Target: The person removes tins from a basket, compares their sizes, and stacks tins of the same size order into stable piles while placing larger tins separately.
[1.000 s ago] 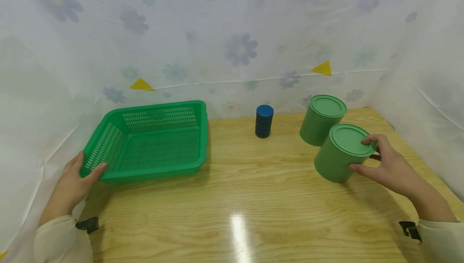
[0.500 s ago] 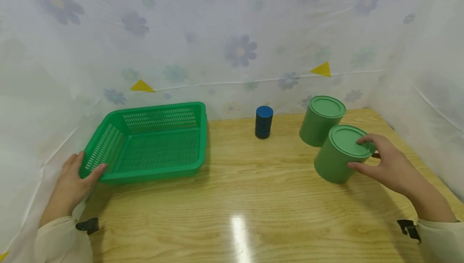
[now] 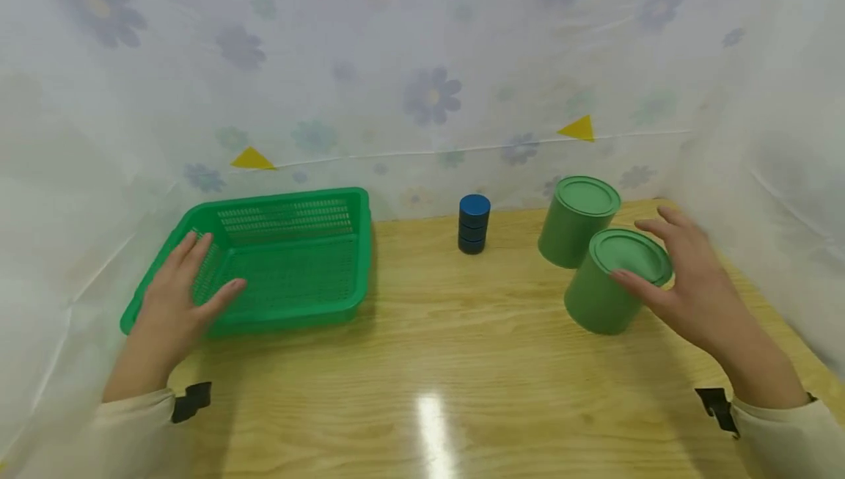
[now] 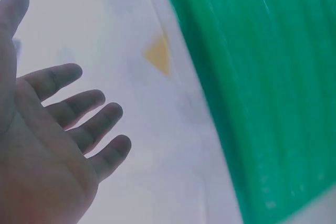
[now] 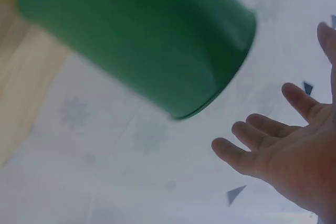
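My left hand (image 3: 173, 303) is raised over the near left corner of the green plastic basket (image 3: 359, 259), fingers spread and holding nothing. In the left wrist view its palm shows, with the basket's side (image 4: 273, 87) apart from the fingertips. On the right, my right hand (image 3: 693, 288) hovers beside the nearer green lidded can (image 3: 604, 295), its thumb overlapping the lid in the head view. The right wrist view has a gap between those fingers and the can (image 5: 142, 35). Just behind it stands a second green can (image 3: 574, 226), also lidded and upright.
A small dark blue stack of cylinders (image 3: 473, 226) stands at the back, between basket and cans. The wooden table (image 3: 422, 362) ends at a flowered white curtain (image 3: 422, 46) behind; white sheeting also hangs on both sides.
My left hand has let go of the basket's corner, rising and shifting right. My right hand has released the nearer can and lifted off it. The cans and basket look unmoved on the table.
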Demonstrator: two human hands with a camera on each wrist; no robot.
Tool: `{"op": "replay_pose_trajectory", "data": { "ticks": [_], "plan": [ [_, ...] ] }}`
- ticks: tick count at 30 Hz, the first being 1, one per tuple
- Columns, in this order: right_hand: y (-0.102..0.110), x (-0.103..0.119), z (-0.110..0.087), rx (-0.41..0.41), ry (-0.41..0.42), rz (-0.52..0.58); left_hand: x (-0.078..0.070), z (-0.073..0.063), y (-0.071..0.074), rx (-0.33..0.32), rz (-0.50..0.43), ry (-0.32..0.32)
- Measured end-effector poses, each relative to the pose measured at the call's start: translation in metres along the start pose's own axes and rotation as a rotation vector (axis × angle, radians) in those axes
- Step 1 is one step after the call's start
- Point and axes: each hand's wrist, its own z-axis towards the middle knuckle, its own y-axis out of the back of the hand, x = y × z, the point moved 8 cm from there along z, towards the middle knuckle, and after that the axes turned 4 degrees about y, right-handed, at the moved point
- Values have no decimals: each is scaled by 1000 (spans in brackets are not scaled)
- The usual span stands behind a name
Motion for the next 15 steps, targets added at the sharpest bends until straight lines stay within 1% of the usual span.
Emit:
{"op": "replay_pose_trajectory", "data": {
  "ticks": [3, 5, 7, 11, 15],
  "plan": [
    [-5, 26, 9, -46, 71, -3, -34, 4, -9, -17, 26, -106],
    [-13, 40, 14, -46, 100, -3, -53, 6, -16, -24, 36, -166],
    [-22, 50, 19, -42, 137, -1, -69, 7, -23, -27, 41, -209],
    [-43, 68, 28, -18, 224, -33, -92, 9, -36, -24, 54, -264],
    [-65, 80, 37, 21, 294, -87, -107, 11, -49, -4, 65, -276]
  ]
}}
